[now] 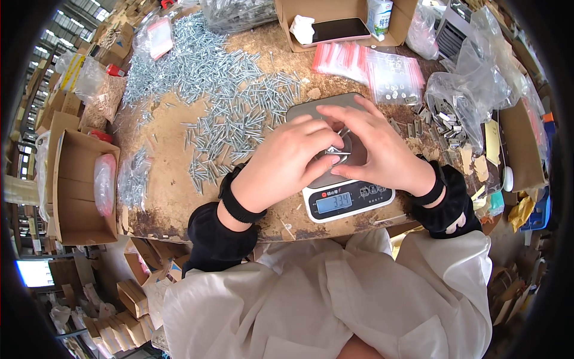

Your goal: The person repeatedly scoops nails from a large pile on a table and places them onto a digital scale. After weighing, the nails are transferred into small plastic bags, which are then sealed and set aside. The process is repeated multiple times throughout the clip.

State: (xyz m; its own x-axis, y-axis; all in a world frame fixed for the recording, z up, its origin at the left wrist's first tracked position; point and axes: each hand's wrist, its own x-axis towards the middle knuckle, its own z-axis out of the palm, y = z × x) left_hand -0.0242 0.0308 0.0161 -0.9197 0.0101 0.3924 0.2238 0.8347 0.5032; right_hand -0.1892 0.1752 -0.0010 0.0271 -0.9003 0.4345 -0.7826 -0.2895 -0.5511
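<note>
Both hands are over the grey pan (311,109) of a small white digital scale (350,202), whose display is lit. A round, shiny metal dish (357,149) rests on the pan, partly hidden by my fingers. My left hand (290,152) is closed, its thumb and fingers pinching silver screws (341,154) above the dish. Curved around the dish's far and right sides, my right hand (382,146) has its thumb and fingers apart. Whether its hidden fingertips touch a screw is unclear. A wide heap of loose silver screws (230,113) spreads over the worn wooden table (164,197) to the left.
Zip bags (341,60), some holding small white parts, lie beyond the scale. A cardboard box (326,12) there holds a phone (341,30). Small metal pieces (445,122) and clear plastic bags (478,66) lie right. An open carton (84,185) stands at the left edge.
</note>
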